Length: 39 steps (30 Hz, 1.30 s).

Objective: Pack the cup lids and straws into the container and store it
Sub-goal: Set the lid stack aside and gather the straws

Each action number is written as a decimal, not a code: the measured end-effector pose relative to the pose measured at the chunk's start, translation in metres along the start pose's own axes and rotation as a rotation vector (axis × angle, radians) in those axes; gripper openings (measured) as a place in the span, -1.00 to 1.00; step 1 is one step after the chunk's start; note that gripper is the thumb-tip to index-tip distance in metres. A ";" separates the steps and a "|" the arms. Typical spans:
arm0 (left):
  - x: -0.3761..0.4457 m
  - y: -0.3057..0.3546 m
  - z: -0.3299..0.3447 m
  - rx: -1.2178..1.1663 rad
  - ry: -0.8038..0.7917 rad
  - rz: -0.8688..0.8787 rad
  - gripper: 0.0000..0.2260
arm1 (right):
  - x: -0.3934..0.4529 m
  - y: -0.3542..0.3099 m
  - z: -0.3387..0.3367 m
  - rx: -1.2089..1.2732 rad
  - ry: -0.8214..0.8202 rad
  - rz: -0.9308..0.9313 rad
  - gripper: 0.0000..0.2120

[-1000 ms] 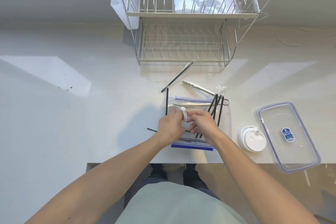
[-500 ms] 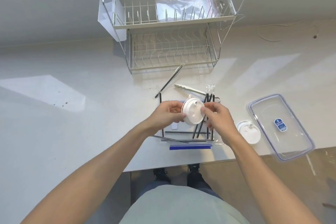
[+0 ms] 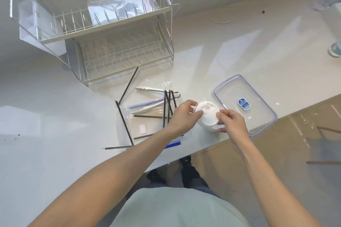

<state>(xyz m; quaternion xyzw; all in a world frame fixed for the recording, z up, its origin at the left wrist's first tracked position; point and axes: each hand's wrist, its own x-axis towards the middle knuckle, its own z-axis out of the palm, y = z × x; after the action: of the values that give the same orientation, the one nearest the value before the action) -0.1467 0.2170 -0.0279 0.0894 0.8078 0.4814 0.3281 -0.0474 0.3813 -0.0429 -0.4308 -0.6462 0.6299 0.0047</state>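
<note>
A white cup lid (image 3: 207, 114) is held between my left hand (image 3: 182, 117) and my right hand (image 3: 230, 122), right over a stack of white lids (image 3: 210, 127) on the counter. Whether the lid touches the stack I cannot tell. Several black straws (image 3: 167, 108) lie across a clear zip bag (image 3: 145, 121) left of my hands. More straws (image 3: 124, 120) rest on the counter beside the bag. A clear container lid with a blue label (image 3: 243, 104) lies to the right of the stack.
A two-tier wire dish rack (image 3: 103, 29) stands at the back with a clear plastic bag (image 3: 120, 7) on its top shelf. Metal tongs (image 3: 149, 89) lie behind the straws. The counter edge (image 3: 212, 148) runs just below my hands.
Both hands carried the white lid from above the zip bag to the right, over the stack of lids. The camera view swung and tilted as well.
</note>
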 end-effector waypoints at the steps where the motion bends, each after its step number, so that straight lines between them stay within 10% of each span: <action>1: 0.003 0.001 0.015 0.071 0.001 0.018 -0.69 | 0.005 0.005 -0.007 -0.004 0.030 0.013 -0.95; 10: 0.020 -0.007 0.081 0.401 -0.043 -0.035 -0.69 | 0.038 0.037 -0.021 -0.315 0.112 0.101 -0.78; 33: 0.056 -0.016 0.088 0.261 0.043 -0.185 -0.57 | 0.064 0.013 -0.031 -0.385 -0.056 0.202 -0.84; 39: 0.050 -0.004 0.061 0.186 -0.011 -0.138 -0.49 | 0.059 -0.008 -0.022 -0.771 0.022 -0.114 -0.75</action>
<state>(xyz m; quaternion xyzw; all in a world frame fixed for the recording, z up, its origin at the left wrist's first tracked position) -0.1469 0.2819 -0.0730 0.0660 0.8516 0.3800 0.3551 -0.0767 0.4330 -0.0633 -0.3712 -0.8582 0.3352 -0.1156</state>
